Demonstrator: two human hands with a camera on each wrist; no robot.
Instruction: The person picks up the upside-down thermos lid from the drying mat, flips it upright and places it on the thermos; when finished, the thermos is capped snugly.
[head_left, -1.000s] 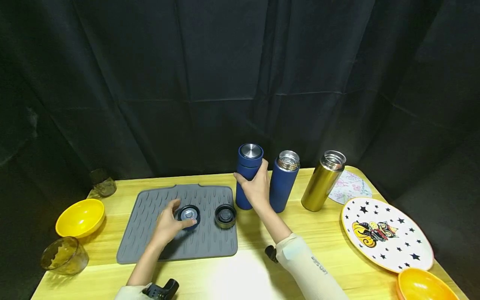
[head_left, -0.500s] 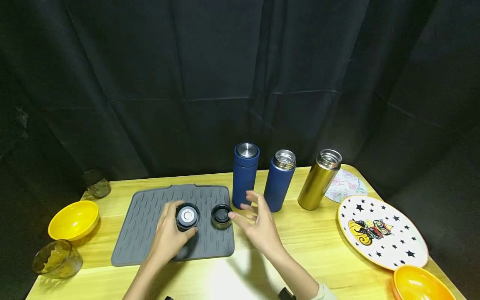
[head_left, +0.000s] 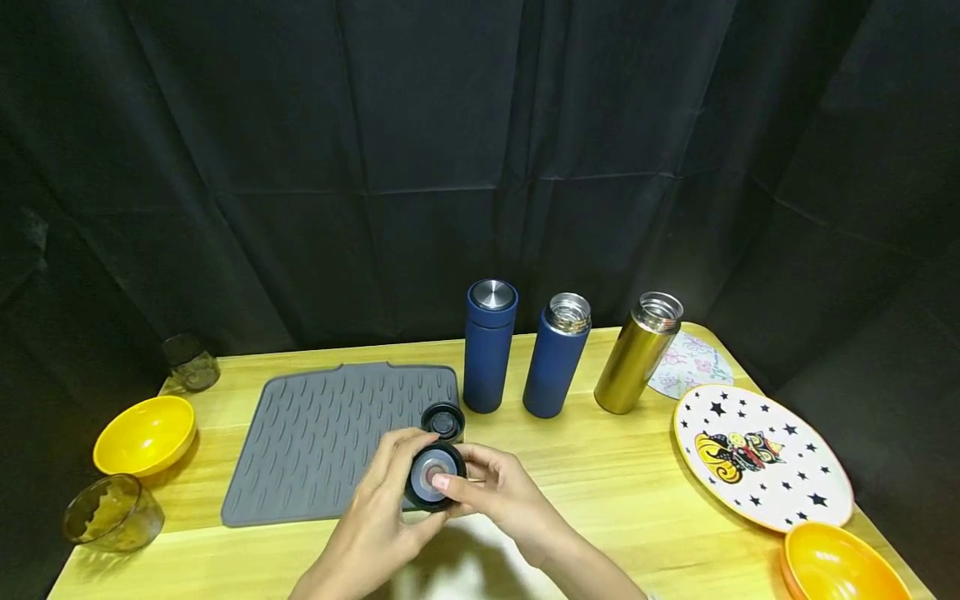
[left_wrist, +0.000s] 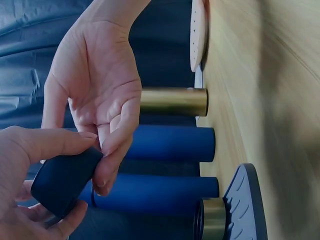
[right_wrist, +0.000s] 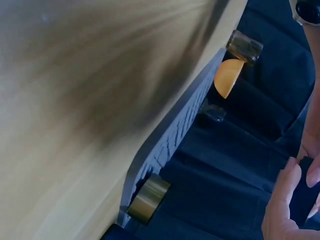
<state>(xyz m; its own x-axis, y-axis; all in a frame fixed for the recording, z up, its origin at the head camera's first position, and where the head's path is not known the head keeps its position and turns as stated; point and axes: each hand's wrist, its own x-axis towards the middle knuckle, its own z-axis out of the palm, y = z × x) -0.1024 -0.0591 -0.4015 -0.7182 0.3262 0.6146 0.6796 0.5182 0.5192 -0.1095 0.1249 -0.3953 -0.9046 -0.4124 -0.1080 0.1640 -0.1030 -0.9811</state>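
A dark blue bottle lid (head_left: 423, 473) is held above the table's front, inner side up, showing a pale disc inside a black rim. My left hand (head_left: 378, 504) grips it from the left, fingers and thumb around its side. My right hand (head_left: 517, 504) pinches it from the right, thumb over the inside and fingers at the rim. In the left wrist view, the lid's smooth blue side (left_wrist: 65, 182) shows between both hands. A gold lid (head_left: 442, 419) sits upturned on the grey drying mat (head_left: 300, 450), just behind the hands and partly hidden by them.
A lidded blue bottle (head_left: 487, 358), an open blue bottle (head_left: 553, 367) and an open gold bottle (head_left: 633, 367) stand behind. Right lie a starred plate (head_left: 810, 433) and orange bowl (head_left: 840, 575); left, a yellow bowl (head_left: 146, 433) and two amber glasses, one nearer (head_left: 120, 517).
My right hand has let go of the lidded blue bottle and come to the blue lid. My left hand has lifted that lid off the mat and brought it right and nearer.
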